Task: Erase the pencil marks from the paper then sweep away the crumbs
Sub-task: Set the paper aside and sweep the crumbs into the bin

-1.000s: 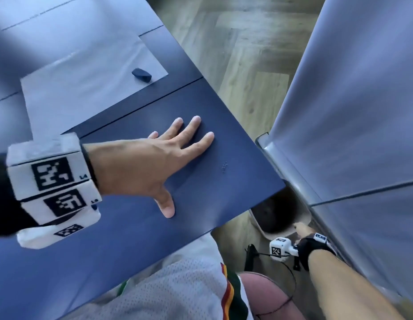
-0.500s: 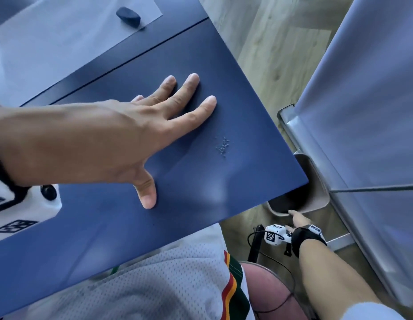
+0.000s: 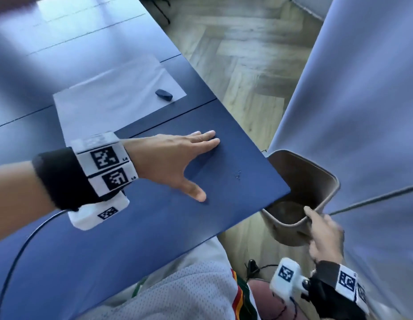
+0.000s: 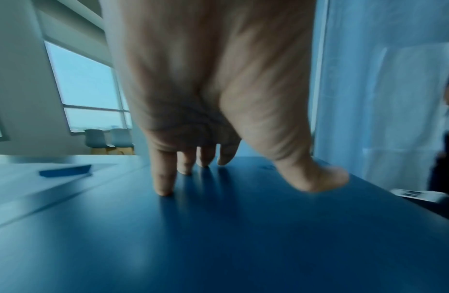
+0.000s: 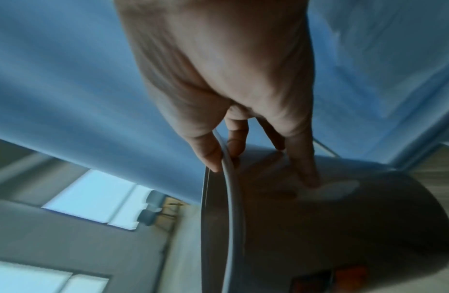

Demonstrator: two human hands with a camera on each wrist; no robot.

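A white paper sheet (image 3: 113, 98) lies on the blue table (image 3: 154, 227), with a dark blue eraser (image 3: 163, 95) near its right edge. A small pile of crumbs (image 3: 237, 174) sits on the table close to the right corner. My left hand (image 3: 177, 162) lies flat on the table with straight fingers, just left of the crumbs. My right hand (image 3: 321, 232) grips the rim of a grey bin (image 3: 316, 176), thumb inside, held up against the table corner. In the right wrist view the bin's rim (image 5: 231, 198) runs between thumb and fingers.
A pale curtain (image 3: 362, 112) hangs close on the right, behind the bin. Wooden floor (image 3: 235, 54) shows past the table edge. A black cable (image 3: 16, 262) crosses the table near my left forearm. My lap is below the table's near edge.
My right hand has lifted the bin from the floor up to the table corner. The left hand stays flat by the crumbs; the head view has shifted.
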